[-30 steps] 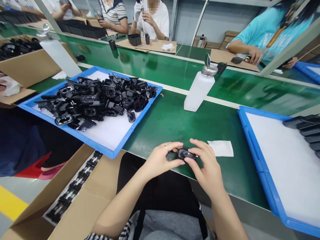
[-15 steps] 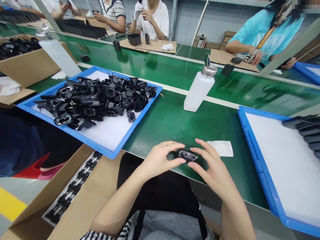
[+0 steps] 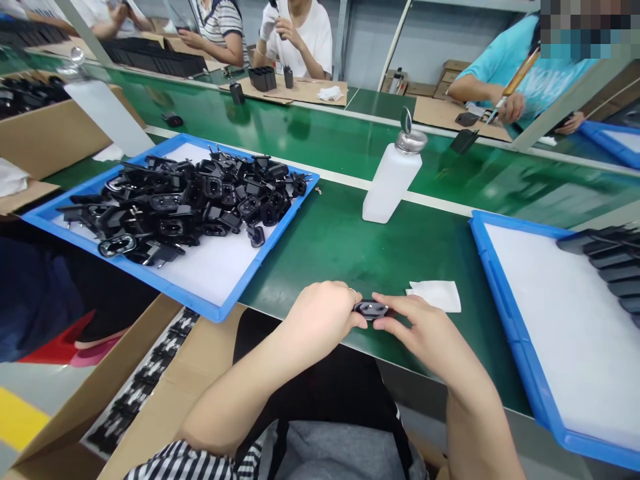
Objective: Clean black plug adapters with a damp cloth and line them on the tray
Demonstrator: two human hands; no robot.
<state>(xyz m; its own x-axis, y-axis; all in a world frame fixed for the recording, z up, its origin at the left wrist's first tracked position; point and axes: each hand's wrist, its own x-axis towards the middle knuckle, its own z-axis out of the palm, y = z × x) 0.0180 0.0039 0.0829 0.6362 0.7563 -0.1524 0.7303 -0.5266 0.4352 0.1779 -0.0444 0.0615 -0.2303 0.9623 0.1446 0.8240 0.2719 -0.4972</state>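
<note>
A small black plug adapter [image 3: 370, 309] is held low over the green bench, pinched between the fingertips of my left hand [image 3: 320, 315] and my right hand [image 3: 425, 330]. Its round socket face is partly covered by my fingers. A white paper wipe [image 3: 437, 296] lies on the bench just beyond my right hand. A blue tray [image 3: 165, 283] at the left carries a heaped pile of black adapters [image 3: 175, 207], out of reach of neither hand's fingers touching it.
A white dispenser bottle [image 3: 391, 180] stands on the bench. A blue tray [image 3: 515, 320] on the right holds a row of black adapters [image 3: 605, 260]. A cardboard box [image 3: 145, 380] sits at lower left. Co-workers sit across the far bench.
Both hands have closed in on the adapter, which has turned flatter and is now pinched between the fingertips. The view has shifted slightly.
</note>
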